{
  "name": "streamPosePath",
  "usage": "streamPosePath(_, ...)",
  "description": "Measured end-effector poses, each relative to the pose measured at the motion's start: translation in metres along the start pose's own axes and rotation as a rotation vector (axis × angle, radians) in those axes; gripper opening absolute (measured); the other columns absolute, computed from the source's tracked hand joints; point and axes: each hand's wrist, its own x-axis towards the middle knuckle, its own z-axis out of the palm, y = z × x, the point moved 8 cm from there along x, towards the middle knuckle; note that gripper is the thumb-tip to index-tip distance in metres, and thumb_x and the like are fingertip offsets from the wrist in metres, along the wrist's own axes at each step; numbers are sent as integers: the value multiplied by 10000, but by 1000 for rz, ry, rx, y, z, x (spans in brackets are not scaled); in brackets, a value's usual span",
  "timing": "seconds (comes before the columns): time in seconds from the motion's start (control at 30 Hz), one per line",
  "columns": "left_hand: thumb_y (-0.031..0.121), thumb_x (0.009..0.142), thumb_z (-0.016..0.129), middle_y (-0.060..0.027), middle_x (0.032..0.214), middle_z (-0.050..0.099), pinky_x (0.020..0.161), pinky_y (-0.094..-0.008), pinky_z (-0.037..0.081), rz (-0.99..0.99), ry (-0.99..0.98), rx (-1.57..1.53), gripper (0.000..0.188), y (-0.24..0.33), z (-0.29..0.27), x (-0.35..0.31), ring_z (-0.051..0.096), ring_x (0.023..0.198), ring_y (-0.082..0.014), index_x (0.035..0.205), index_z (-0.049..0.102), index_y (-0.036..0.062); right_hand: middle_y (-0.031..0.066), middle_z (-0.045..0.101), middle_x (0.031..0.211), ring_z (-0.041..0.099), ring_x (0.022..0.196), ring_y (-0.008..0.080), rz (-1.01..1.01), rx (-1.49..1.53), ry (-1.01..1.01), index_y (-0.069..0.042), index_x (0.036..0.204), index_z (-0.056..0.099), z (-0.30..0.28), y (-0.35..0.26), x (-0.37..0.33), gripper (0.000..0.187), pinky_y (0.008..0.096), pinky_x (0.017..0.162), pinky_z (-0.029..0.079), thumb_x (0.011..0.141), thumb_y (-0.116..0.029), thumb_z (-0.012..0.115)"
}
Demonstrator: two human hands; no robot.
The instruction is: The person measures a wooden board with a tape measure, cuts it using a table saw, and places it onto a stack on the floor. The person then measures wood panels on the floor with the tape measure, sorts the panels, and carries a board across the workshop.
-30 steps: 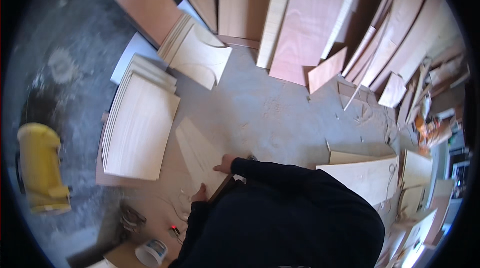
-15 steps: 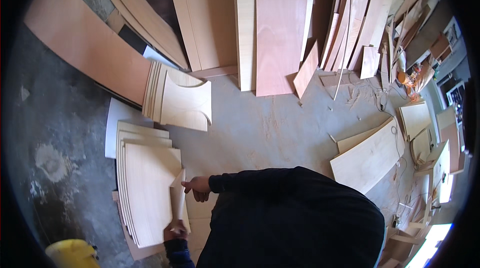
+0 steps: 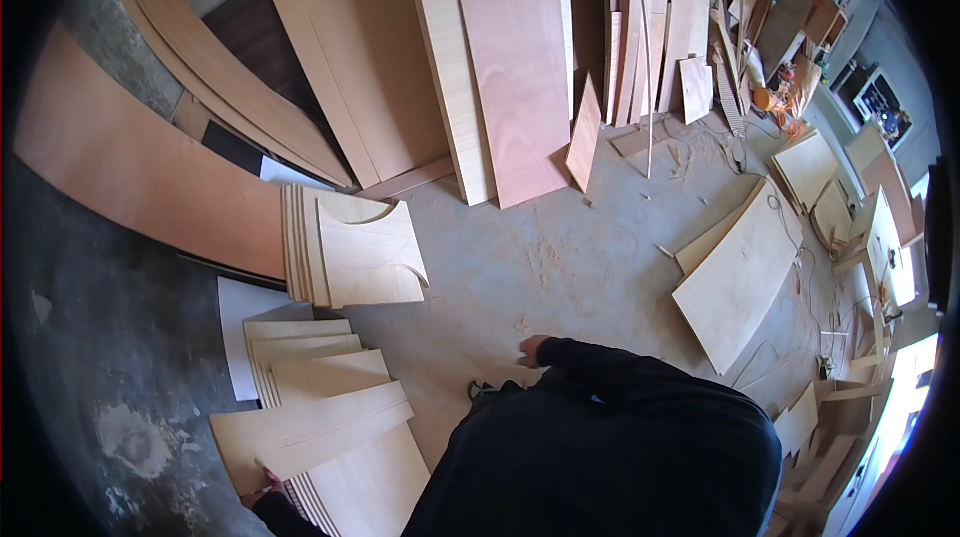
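Observation:
A pale plywood board (image 3: 330, 422) lies slantwise across a stack of similar plywood panels on the floor at lower left. My left hand (image 3: 268, 484) is closed on this board's near left corner, its fingers partly hidden by the wood. Beneath it shows the bare face of the near panels (image 3: 372, 482), with several layered edges beside my left wrist. Farther along the stack, stepped panels (image 3: 325, 367) stick out past the board. My right hand (image 3: 534, 350) hangs over the floor in front of my body, apart from the wood, empty, its fingers seemingly loosely apart.
Curve-cut plywood pieces (image 3: 370, 249) are stacked beyond, next to a long reddish board (image 3: 150, 172). Tall sheets (image 3: 515, 67) lean along the far side. Right of me lie a large plywood panel (image 3: 740, 277) and cables. Sawdust (image 3: 545, 262) marks the grey floor (image 3: 470, 287).
The board, earlier held on edge between both hands, now lies slantwise over the stack. My right hand has let go and moved right; my left hand has shifted left. The view has turned.

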Motion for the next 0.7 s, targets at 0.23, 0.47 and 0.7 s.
streamPosePath(0.23, 580, 808, 315, -128, 1044, 612, 452, -316, 472, -277, -55, 50, 611, 21, -2, 87, 641, 774, -285, 1173, 539, 144, 187, 666, 828, 636, 835, 351, 437, 180, -22, -52, 805, 703, 79, 129, -92, 524, 437, 776, 491, 780, -525, 479)
streamPosePath(0.47, 591, 811, 298, -117, 1016, 625, 445, -306, 465, -289, -109, 93, 618, 40, -13, 147, 644, 750, -267, 1180, 526, 151, 175, 660, 961, 612, 972, 330, 606, 214, 50, -51, 910, 690, 140, 158, -104, 440, 409, 844, 469, 862, -405, 433)
streamPosePath(0.7, 506, 855, 386, -71, 1078, 611, 532, -368, 530, -479, 225, -175, 484, 34, -9, 157, 639, 809, -284, 1118, 595, 158, 165, 648, 1013, 592, 1003, 337, 592, 231, 7, -83, 956, 684, 126, 153, -129, 415, 410, 866, 454, 872, -389, 417)
